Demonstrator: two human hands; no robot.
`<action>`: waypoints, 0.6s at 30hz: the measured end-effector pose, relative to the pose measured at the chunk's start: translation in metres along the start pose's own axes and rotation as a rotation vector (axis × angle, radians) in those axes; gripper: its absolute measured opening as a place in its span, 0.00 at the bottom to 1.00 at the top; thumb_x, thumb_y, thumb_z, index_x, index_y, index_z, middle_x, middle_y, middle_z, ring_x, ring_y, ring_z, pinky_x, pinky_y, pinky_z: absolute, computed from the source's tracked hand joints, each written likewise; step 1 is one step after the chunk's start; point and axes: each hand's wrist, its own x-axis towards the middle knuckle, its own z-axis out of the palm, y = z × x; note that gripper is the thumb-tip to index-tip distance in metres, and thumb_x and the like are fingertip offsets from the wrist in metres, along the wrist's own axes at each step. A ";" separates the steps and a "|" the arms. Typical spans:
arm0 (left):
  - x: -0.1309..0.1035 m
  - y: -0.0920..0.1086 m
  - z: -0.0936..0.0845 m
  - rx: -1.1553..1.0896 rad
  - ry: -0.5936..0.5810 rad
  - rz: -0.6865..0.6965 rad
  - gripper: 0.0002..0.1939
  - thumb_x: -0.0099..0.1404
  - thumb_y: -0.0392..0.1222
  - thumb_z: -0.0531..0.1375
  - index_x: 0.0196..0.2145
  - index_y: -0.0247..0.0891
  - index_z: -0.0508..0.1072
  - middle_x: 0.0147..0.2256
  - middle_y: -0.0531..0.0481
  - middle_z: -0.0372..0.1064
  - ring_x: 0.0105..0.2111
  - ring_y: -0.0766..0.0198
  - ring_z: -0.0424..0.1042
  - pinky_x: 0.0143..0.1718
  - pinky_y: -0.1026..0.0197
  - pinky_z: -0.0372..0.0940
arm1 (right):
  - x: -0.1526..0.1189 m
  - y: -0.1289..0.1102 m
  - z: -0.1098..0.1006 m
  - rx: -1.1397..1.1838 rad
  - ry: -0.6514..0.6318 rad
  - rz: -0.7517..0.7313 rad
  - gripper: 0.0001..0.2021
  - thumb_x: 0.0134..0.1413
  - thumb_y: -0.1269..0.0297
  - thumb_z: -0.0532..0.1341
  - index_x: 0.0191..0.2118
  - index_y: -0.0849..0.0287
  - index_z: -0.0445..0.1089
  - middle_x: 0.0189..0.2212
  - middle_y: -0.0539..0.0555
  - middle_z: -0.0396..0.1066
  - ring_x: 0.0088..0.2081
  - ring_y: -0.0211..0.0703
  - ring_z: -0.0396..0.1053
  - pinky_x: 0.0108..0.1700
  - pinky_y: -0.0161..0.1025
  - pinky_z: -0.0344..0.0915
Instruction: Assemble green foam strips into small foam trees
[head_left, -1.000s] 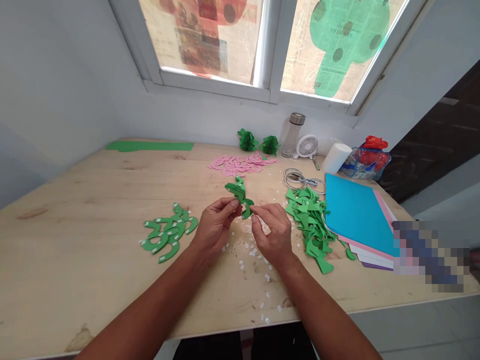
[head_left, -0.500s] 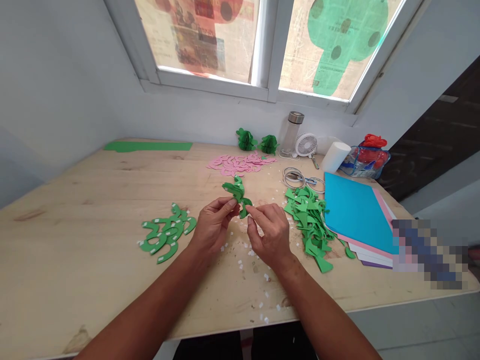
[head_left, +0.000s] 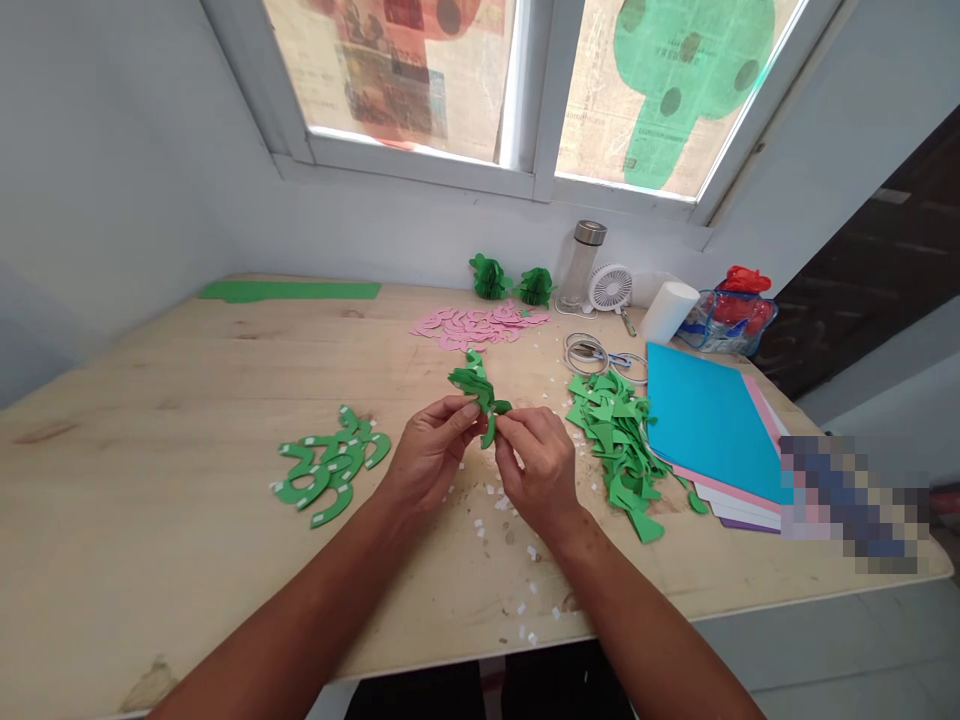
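Above the middle of the table, my left hand [head_left: 431,445] is closed on a layered green paper cutout [head_left: 472,383], thumb on top. My right hand [head_left: 538,460] pinches the lower right part of the same cutout between thumb and forefinger. White squares, like bits of tape, show on its upper end. To the left lies a pile of curved green paper cutouts [head_left: 330,465] with white squares on them. Close by on the right is a heap of green paper scraps [head_left: 616,440]. Small white bits [head_left: 480,530] are scattered on the wood below my hands.
Pink paper cutouts [head_left: 480,326] lie behind my hands, with two fanned green paper pieces [head_left: 490,278] by the wall. Scissors [head_left: 600,357], a glass bottle [head_left: 581,265], a small fan [head_left: 610,288], a white roll [head_left: 670,312] and blue paper sheets [head_left: 716,420] stand or lie to the right.
My right fingers have closed on the cutout's lower right part, where the forefinger was pressing before. The cutout has turned slightly, and its layers bunch closer together.
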 end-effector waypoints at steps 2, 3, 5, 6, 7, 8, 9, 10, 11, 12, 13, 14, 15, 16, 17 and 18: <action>-0.001 0.000 0.001 -0.006 -0.028 -0.021 0.08 0.46 0.37 0.71 0.26 0.37 0.78 0.26 0.52 0.72 0.27 0.68 0.68 0.34 0.63 0.62 | 0.000 0.000 0.000 -0.005 0.030 0.010 0.09 0.57 0.71 0.54 0.37 0.58 0.72 0.31 0.56 0.72 0.34 0.45 0.66 0.36 0.43 0.62; -0.002 0.001 0.001 -0.006 -0.042 -0.028 0.08 0.46 0.37 0.71 0.26 0.36 0.78 0.26 0.52 0.73 0.27 0.68 0.68 0.34 0.63 0.62 | -0.001 -0.001 0.000 -0.007 0.044 0.019 0.08 0.57 0.71 0.54 0.36 0.58 0.71 0.30 0.56 0.72 0.34 0.45 0.66 0.36 0.43 0.62; -0.003 0.001 0.002 0.010 -0.072 -0.033 0.07 0.47 0.38 0.70 0.26 0.36 0.77 0.26 0.52 0.73 0.28 0.67 0.69 0.36 0.63 0.62 | -0.001 -0.002 -0.001 -0.008 0.071 0.038 0.08 0.58 0.71 0.54 0.34 0.58 0.70 0.28 0.55 0.72 0.33 0.45 0.66 0.35 0.42 0.61; -0.004 0.001 0.002 0.022 -0.086 -0.034 0.07 0.47 0.38 0.70 0.25 0.35 0.77 0.26 0.51 0.73 0.28 0.67 0.69 0.36 0.62 0.62 | 0.000 -0.003 -0.002 -0.007 0.082 0.047 0.07 0.58 0.70 0.54 0.34 0.58 0.70 0.28 0.55 0.72 0.32 0.45 0.66 0.35 0.42 0.61; -0.005 0.001 0.003 0.032 -0.096 -0.033 0.07 0.47 0.38 0.70 0.25 0.35 0.77 0.26 0.51 0.73 0.29 0.67 0.69 0.37 0.62 0.62 | 0.000 -0.004 -0.002 -0.006 0.090 0.054 0.07 0.58 0.70 0.54 0.33 0.58 0.69 0.27 0.55 0.71 0.31 0.44 0.66 0.35 0.42 0.60; -0.005 0.001 0.003 0.040 -0.104 -0.034 0.07 0.48 0.38 0.70 0.25 0.35 0.77 0.25 0.51 0.72 0.29 0.66 0.69 0.38 0.61 0.62 | 0.000 -0.005 -0.003 -0.005 0.097 0.057 0.06 0.58 0.70 0.55 0.32 0.58 0.68 0.26 0.54 0.71 0.31 0.44 0.66 0.34 0.42 0.60; -0.006 0.001 0.003 0.045 -0.109 -0.035 0.06 0.48 0.38 0.70 0.25 0.35 0.77 0.25 0.51 0.72 0.29 0.66 0.69 0.38 0.61 0.63 | 0.001 -0.005 -0.004 -0.003 0.104 0.059 0.06 0.58 0.69 0.55 0.32 0.57 0.68 0.26 0.54 0.71 0.31 0.44 0.66 0.34 0.41 0.59; -0.006 0.001 0.004 0.048 -0.113 -0.037 0.06 0.48 0.38 0.70 0.25 0.35 0.77 0.26 0.51 0.73 0.29 0.66 0.69 0.38 0.61 0.63 | 0.001 -0.006 -0.004 -0.002 0.111 0.061 0.06 0.58 0.69 0.55 0.31 0.57 0.67 0.25 0.54 0.71 0.30 0.44 0.66 0.34 0.41 0.59; -0.007 0.002 0.004 0.051 -0.116 -0.036 0.06 0.48 0.38 0.70 0.25 0.35 0.77 0.26 0.51 0.73 0.29 0.65 0.69 0.38 0.61 0.63 | 0.002 -0.006 -0.005 0.001 0.119 0.065 0.05 0.58 0.69 0.55 0.31 0.57 0.66 0.25 0.54 0.71 0.30 0.44 0.66 0.34 0.41 0.59; -0.007 0.002 0.004 0.055 -0.121 -0.034 0.06 0.48 0.38 0.70 0.26 0.36 0.78 0.26 0.50 0.73 0.29 0.65 0.69 0.38 0.61 0.63 | 0.002 -0.007 -0.006 0.006 0.127 0.071 0.05 0.58 0.69 0.56 0.31 0.57 0.66 0.25 0.54 0.71 0.31 0.44 0.67 0.34 0.41 0.59; -0.008 0.002 0.004 0.060 -0.130 -0.032 0.06 0.48 0.38 0.70 0.26 0.36 0.78 0.26 0.50 0.73 0.29 0.65 0.69 0.38 0.61 0.63 | 0.002 -0.007 -0.006 0.014 0.135 0.078 0.05 0.57 0.69 0.56 0.31 0.57 0.66 0.25 0.54 0.71 0.31 0.44 0.67 0.34 0.42 0.59; -0.008 0.002 0.004 0.067 -0.141 -0.029 0.06 0.48 0.38 0.69 0.26 0.36 0.78 0.27 0.50 0.73 0.29 0.65 0.69 0.38 0.61 0.63 | 0.003 -0.007 -0.006 0.023 0.141 0.086 0.05 0.57 0.68 0.56 0.31 0.57 0.65 0.25 0.53 0.71 0.31 0.44 0.67 0.34 0.42 0.59; -0.008 0.003 0.004 0.075 -0.153 -0.027 0.06 0.49 0.38 0.69 0.26 0.36 0.78 0.27 0.50 0.73 0.29 0.65 0.69 0.37 0.61 0.63 | 0.003 -0.008 -0.007 0.029 0.145 0.094 0.05 0.57 0.68 0.56 0.30 0.57 0.65 0.25 0.53 0.71 0.31 0.44 0.67 0.34 0.42 0.60; -0.008 0.003 0.004 0.084 -0.166 -0.026 0.05 0.49 0.38 0.69 0.26 0.36 0.78 0.27 0.49 0.73 0.29 0.64 0.69 0.37 0.61 0.63 | 0.003 -0.008 -0.007 0.033 0.147 0.101 0.04 0.57 0.68 0.56 0.30 0.56 0.65 0.25 0.53 0.71 0.30 0.44 0.67 0.34 0.41 0.60; -0.008 0.003 0.003 0.093 -0.177 -0.025 0.05 0.50 0.38 0.69 0.26 0.36 0.78 0.27 0.49 0.73 0.30 0.64 0.69 0.37 0.61 0.63 | 0.003 -0.008 -0.007 0.035 0.149 0.105 0.04 0.56 0.68 0.56 0.30 0.56 0.65 0.25 0.53 0.71 0.30 0.44 0.67 0.34 0.42 0.60; -0.008 0.003 0.003 0.099 -0.184 -0.024 0.05 0.50 0.38 0.69 0.26 0.36 0.78 0.27 0.49 0.73 0.30 0.64 0.69 0.38 0.60 0.63 | 0.003 -0.008 -0.008 0.037 0.152 0.106 0.04 0.56 0.68 0.57 0.30 0.56 0.64 0.25 0.53 0.70 0.30 0.44 0.67 0.34 0.42 0.60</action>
